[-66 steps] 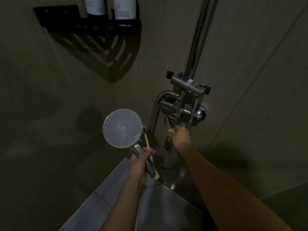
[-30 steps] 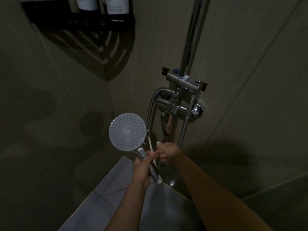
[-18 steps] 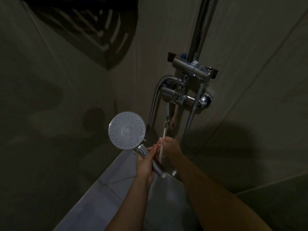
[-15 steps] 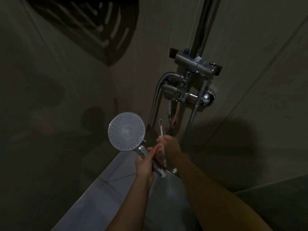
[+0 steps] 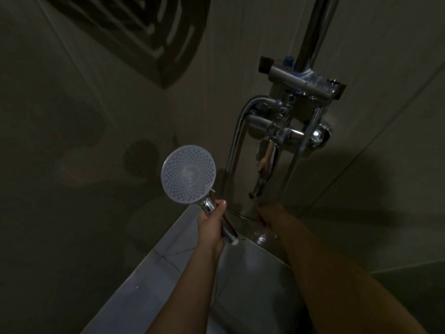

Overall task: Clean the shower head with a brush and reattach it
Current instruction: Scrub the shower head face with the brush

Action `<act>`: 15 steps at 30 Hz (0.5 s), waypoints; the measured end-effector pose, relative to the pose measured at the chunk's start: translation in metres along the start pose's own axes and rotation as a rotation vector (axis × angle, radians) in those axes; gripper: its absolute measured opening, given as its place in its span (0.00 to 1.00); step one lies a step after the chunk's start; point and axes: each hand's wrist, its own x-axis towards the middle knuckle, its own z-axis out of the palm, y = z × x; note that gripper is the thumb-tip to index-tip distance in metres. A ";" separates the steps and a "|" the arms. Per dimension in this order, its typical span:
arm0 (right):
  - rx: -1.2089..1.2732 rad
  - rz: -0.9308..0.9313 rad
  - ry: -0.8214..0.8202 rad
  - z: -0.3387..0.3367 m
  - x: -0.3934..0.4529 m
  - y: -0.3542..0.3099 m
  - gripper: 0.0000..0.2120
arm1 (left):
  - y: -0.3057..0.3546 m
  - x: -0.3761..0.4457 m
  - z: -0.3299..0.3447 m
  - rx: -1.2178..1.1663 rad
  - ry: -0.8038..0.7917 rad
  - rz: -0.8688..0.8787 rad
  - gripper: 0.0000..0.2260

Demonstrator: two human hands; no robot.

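My left hand (image 5: 212,229) grips the chrome handle (image 5: 209,205) of the round shower head (image 5: 189,173), which I hold upright with its pale nozzle face turned toward me. My right hand (image 5: 266,214) is lowered below the tap spout (image 5: 265,165), by the bottom loop of the hose (image 5: 234,153). Its fingers point away from me and are hidden in the dark. No brush shows in this view. The free end of the handle (image 5: 232,239) sticks out under my left hand.
The chrome mixer (image 5: 286,135) and the bracket (image 5: 303,79) on the upright rail (image 5: 313,27) are fixed to the tiled wall at the right. A pale tiled ledge (image 5: 149,278) runs below my arms. A shelf's shadow falls on the wall at the top left.
My right hand took the white brush from beside the handle, held it upright, then dropped down below the tap; the brush is out of sight now. The shower head stayed in my left hand.
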 end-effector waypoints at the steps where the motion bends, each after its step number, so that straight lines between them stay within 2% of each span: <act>1: -0.064 -0.010 -0.008 -0.001 -0.006 -0.002 0.14 | 0.001 -0.001 0.001 0.004 -0.007 0.005 0.09; 6: -0.116 0.023 0.014 -0.004 -0.007 0.005 0.18 | 0.003 -0.006 -0.001 0.003 -0.012 0.007 0.09; 10: -0.267 0.003 0.010 -0.009 -0.010 -0.001 0.19 | 0.006 -0.012 -0.002 -0.032 -0.009 0.007 0.09; 13: -0.234 0.031 0.094 -0.016 -0.018 -0.005 0.23 | 0.013 -0.020 0.000 -0.038 -0.029 0.006 0.09; 15: -0.275 -0.014 0.121 -0.016 -0.029 -0.012 0.21 | 0.022 -0.023 0.001 -0.045 -0.037 0.023 0.09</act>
